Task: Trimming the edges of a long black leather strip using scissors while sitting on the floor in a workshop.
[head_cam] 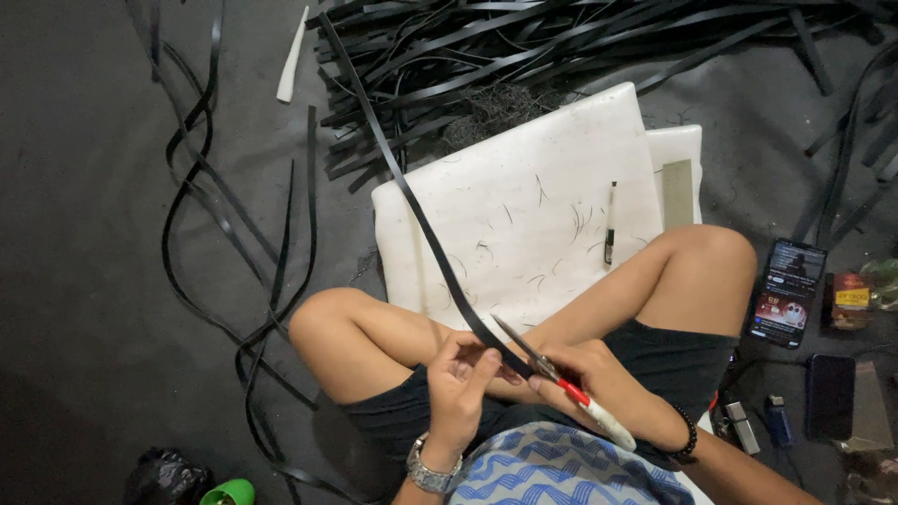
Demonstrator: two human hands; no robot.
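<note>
I sit cross-legged on the dark floor. My left hand [460, 379], with a metal watch at the wrist, pinches the near end of a long black strip [412, 204] that runs up and away over the white board [561, 150]. My right hand [603, 379], wearing a dark bead bracelet, grips scissors [552, 372] with a red and white handle. Their blades are open around the strip just right of my left fingers.
A big pile of black strips [524, 47] lies at the top. Loose strips [234, 224] curl on the floor at left. A pen [610, 224] and a grey flat bar [677, 192] rest on the board. A lit phone [788, 292], another dark phone [829, 396] and lighters [760, 423] lie at right.
</note>
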